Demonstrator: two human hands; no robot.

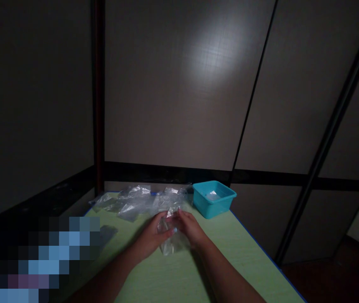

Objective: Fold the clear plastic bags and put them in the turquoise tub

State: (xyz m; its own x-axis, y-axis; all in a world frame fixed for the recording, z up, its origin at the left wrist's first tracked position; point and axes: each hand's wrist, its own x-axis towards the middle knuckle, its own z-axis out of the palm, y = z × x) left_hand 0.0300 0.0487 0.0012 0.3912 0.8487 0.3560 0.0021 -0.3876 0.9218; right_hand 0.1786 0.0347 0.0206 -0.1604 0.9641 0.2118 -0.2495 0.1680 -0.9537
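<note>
Both of my hands meet over a green table point(239, 269) and pinch the top of a clear plastic bag point(170, 245). My left hand point(153, 235) holds its left side, fingers curled onto the plastic. My right hand point(189, 227) grips the right side, fingertips pressed at the bag's upper edge. The bag hangs down and rests on the table between my wrists. What it holds, if anything, is too dim to make out.
Several more clear plastic bags point(135, 200) lie spread along the table's far edge. A teal plastic tub point(214, 198) stands at the far right corner. Dark wall panels close in behind and to the left. The table's right edge drops off.
</note>
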